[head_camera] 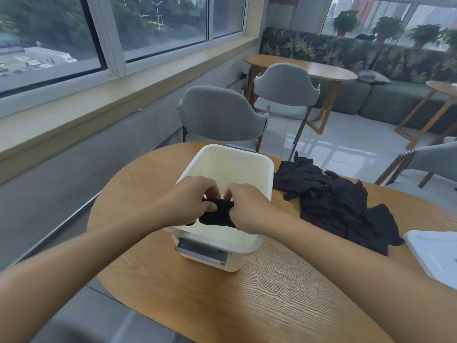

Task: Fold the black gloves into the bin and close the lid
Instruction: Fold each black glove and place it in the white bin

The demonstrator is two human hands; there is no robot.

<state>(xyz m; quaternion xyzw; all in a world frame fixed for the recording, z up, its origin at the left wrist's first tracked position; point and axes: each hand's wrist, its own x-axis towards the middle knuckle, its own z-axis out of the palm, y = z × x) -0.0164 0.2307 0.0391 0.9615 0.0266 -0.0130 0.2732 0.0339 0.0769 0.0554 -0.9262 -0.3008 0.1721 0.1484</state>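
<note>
A cream-white open bin (249, 159) stands on the wooden table, a grey handle on its near wall. Above its near half, my left hand (191, 199) and my right hand (247, 204) both grip one bunched black glove (218, 212), fingers curled round it from either side. A pile of several black gloves (333, 201) lies on the table just right of the bin. The white lid (435, 253) lies flat at the table's right edge, partly cut off by the frame. The bin's floor under the hands is hidden.
The oval wooden table (247, 300) ends close to the left of the bin. Two grey chairs (220, 115) stand beyond the far edge, another chair (432, 159) at the right. More tables and a bench sit further back.
</note>
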